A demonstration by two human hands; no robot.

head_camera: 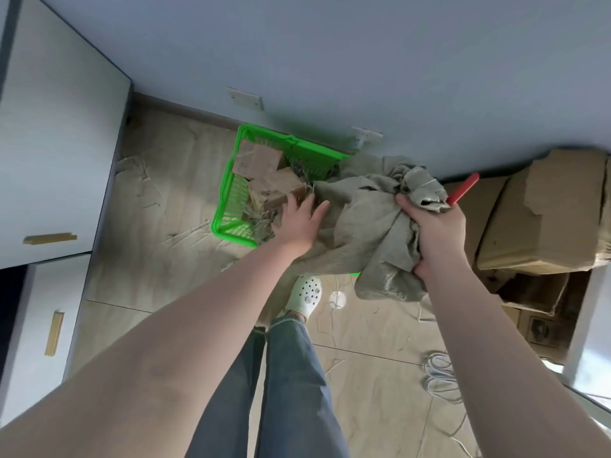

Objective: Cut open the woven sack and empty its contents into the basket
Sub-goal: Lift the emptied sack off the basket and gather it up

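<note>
A grey-green woven sack [363, 226] hangs crumpled and limp over the right edge of a bright green plastic basket [228, 193] on the floor. Brown cardboard boxes [261, 160] lie inside the basket, with frayed sack fibres around them. My left hand [299, 223] rests with fingers spread on the near box at the sack's open mouth. My right hand [436, 236] grips the bunched top of the sack, and a red-handled cutter [463, 190] sticks out from the same fist.
Torn cardboard cartons [545, 213] are stacked at the right. White cabinets [49, 160] line the left. My foot in a white clog [305, 295] stands just below the sack. Coiled white cable [441, 375] and loose fibres lie on the floor.
</note>
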